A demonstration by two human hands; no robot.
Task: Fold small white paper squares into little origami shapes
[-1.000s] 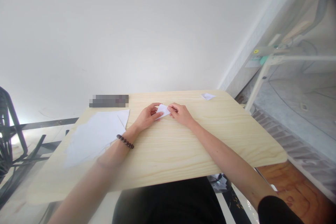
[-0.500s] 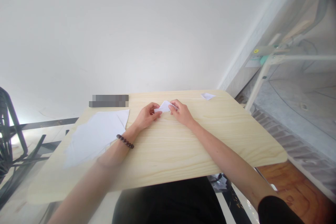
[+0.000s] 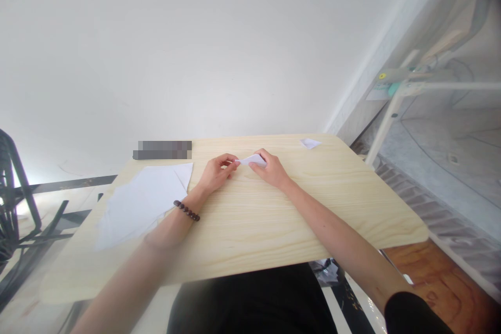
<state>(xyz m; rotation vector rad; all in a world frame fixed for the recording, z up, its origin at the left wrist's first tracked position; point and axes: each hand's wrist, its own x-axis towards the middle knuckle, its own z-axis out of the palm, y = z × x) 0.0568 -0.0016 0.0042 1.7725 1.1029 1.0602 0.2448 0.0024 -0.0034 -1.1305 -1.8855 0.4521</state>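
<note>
Between my hands, over the far middle of the table, is a small folded piece of white paper (image 3: 250, 159). My left hand (image 3: 219, 172) pinches its left tip between thumb and fingers. Around its right end my right hand (image 3: 270, 168) is closed, with the thumb on the near side and the fingers behind. Part of the paper is hidden by the right fingers. A dark beaded bracelet (image 3: 187, 211) circles my left wrist.
Loose white sheets (image 3: 143, 203) lie overlapping on the left of the wooden table (image 3: 250, 240). Behind them sits a dark, blurred-out oblong object (image 3: 162, 150). A small folded paper (image 3: 310, 143) rests at the far right. A white wall (image 3: 235, 52) rises behind.
The paper has turned in my hands: its raised triangular peak has gone, and it now looks narrower, pointing left. My right hand covers its right end; both hands have barely shifted.
</note>
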